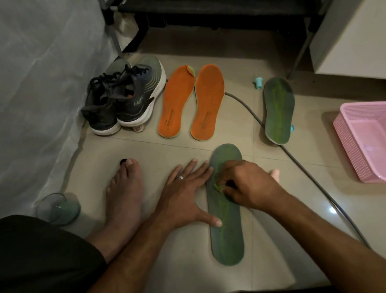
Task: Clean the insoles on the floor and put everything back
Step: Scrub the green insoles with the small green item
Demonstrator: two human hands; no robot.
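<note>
- on the tiled floor [291, 207] right below my view lies a green insole [227, 234], lengthwise, toe end away from me.
- my left hand [186, 196] lies flat with fingers spread; its fingertips touch the insole's left edge near the toe and the thumb presses on the insole lower down.
- my right hand [247, 183] is curled on top of the insole's upper half, fingers pinching a small green cloth or pad [217, 187] against it; i cannot tell exactly what that item is.
- a second green insole [279, 111] lies further off to the right, resting partly over a grey cable [312, 175] that runs across the floor.
- two orange insoles [190, 102] lie side by side beyond my hands, touching along their inner edges.
- just left of them stands a pair of dark sneakers [123, 101] with white soles, toes pointing away.
- a pink plastic basket [378, 143] sits at the far right, well apart from the insoles.
- a bare foot [125, 198] rests on the floor left of my left hand, and a clear glass [57, 209] stands beside it.
- a black rack [218, 4] stands at the back.
</note>
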